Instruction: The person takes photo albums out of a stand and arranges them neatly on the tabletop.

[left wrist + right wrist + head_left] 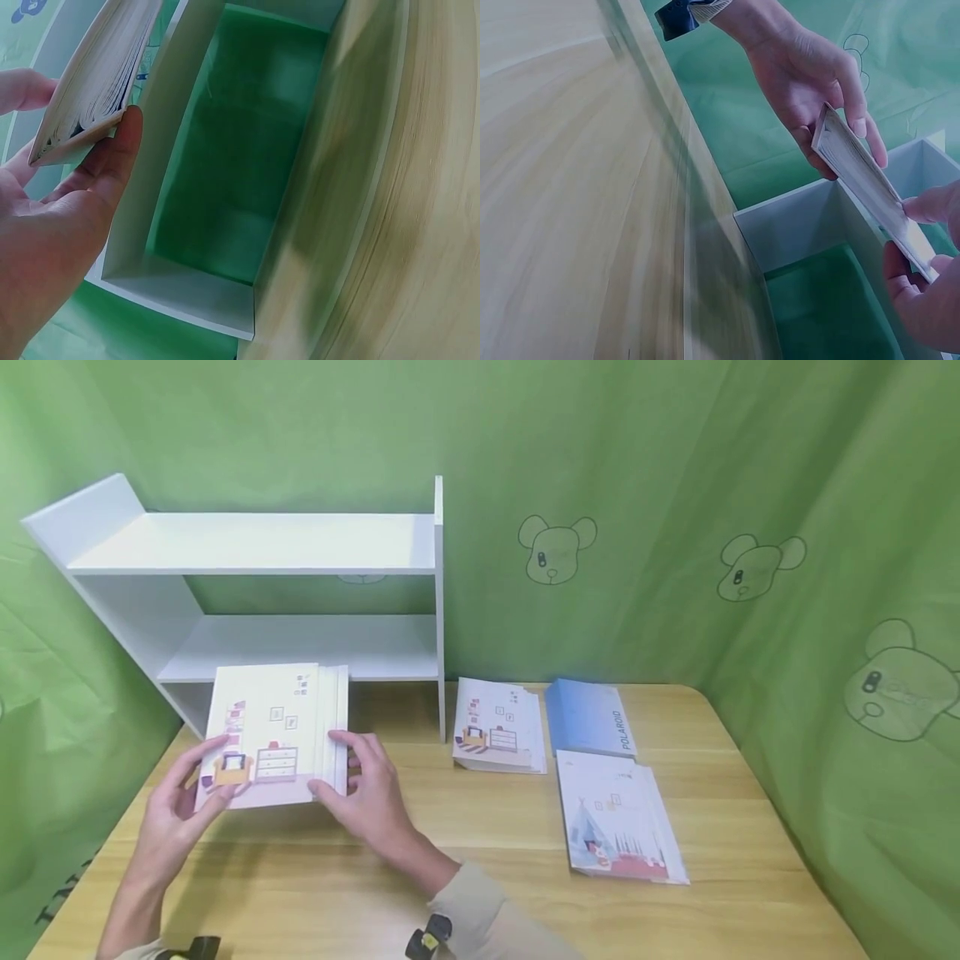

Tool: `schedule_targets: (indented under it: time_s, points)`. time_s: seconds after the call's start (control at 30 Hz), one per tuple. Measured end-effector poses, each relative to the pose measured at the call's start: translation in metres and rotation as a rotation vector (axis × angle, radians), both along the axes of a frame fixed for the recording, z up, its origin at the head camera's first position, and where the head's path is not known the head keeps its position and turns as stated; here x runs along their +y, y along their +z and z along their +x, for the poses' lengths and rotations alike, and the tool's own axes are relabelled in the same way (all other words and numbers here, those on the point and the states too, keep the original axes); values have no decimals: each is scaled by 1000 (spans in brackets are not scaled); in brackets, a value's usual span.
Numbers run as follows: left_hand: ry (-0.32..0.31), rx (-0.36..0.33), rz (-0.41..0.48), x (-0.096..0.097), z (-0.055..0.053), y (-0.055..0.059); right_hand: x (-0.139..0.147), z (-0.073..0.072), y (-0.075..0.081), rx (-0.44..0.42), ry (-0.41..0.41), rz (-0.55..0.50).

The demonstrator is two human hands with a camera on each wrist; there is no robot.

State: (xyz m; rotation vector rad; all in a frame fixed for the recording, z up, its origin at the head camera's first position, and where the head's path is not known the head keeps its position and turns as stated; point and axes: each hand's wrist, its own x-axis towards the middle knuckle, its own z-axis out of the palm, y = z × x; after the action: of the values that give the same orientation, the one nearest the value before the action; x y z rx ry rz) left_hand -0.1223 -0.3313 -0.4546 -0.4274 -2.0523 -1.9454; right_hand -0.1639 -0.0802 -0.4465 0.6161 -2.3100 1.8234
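Note:
A white photo album (pixel 258 718) with a printed armchair and dresser on its cover is held tilted in front of the shelf, above the table. My left hand (pixel 176 802) grips its left and lower side, thumb on the cover. On the other side my right hand (pixel 375 793) pinches the page edges, its thumb near the lower corner. Loose page edges (pixel 97 67) show from below in the left wrist view, with the left hand (pixel 67 217) around the lower end. Both hands also appear on the album (pixel 862 176) in the right wrist view.
A white two-tier shelf (pixel 255 570) stands at the back left of the wooden table (pixel 480 877). Right of it lie a similar armchair-print album (pixel 498 727), a blue album (pixel 588 714) marked POLAROID and a tent-print album (pixel 615 818). Green curtain (pixel 637 485) surrounds the table.

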Motion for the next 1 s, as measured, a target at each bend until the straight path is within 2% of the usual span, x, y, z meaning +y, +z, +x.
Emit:
schedule_targets:
  time_s: [0.43, 0.8, 1.0]
  points:
    - [-32, -11, -16, 8, -2, 0, 14, 4, 2, -25, -4, 0]
    - [-85, 26, 10, 16, 0, -4, 23, 9, 0, -40, -4, -13]
    - [-98, 20, -21, 20, 0, -5, 28, 11, 0, -57, -6, -19]
